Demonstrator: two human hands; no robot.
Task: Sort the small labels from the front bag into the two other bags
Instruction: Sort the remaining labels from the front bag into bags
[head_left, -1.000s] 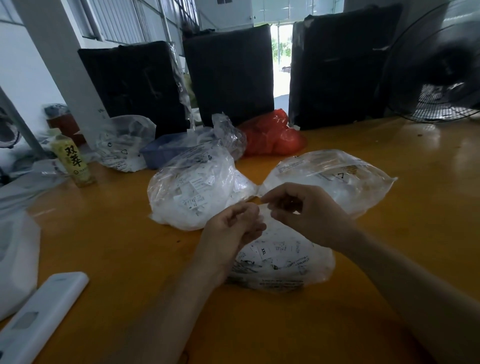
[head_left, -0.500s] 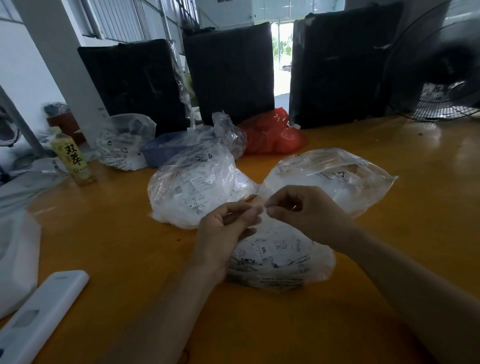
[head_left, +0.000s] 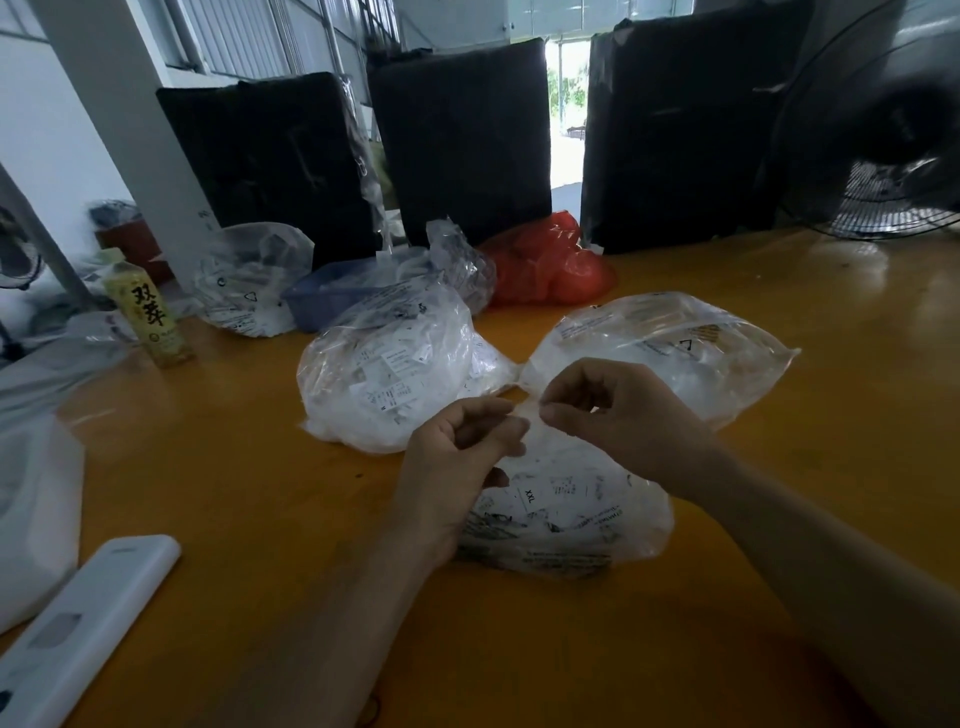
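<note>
Three clear plastic bags of small white labels lie on the orange table (head_left: 260, 519). The front bag (head_left: 571, 514) lies nearest me, with an "XXL" label showing through it. Behind it are the left bag (head_left: 384, 379) and the right bag (head_left: 670, 348). My left hand (head_left: 462, 447) and my right hand (head_left: 608, 410) meet above the front bag's top. Both have curled fingers and pinch a small white label (head_left: 527, 410) between their fingertips. The label is mostly hidden by the fingers.
A red bag (head_left: 550, 265), a blue tray (head_left: 332, 301) and another clear bag (head_left: 249, 280) sit further back. A yellow drink bottle (head_left: 150, 317) stands at the left. A white flat device (head_left: 83, 623) lies at front left. Black wrapped bales and a fan (head_left: 883, 130) stand behind.
My hands stay together over the front bag. The fingers have shifted slightly on the label, and the left hand has turned a little and risen.
</note>
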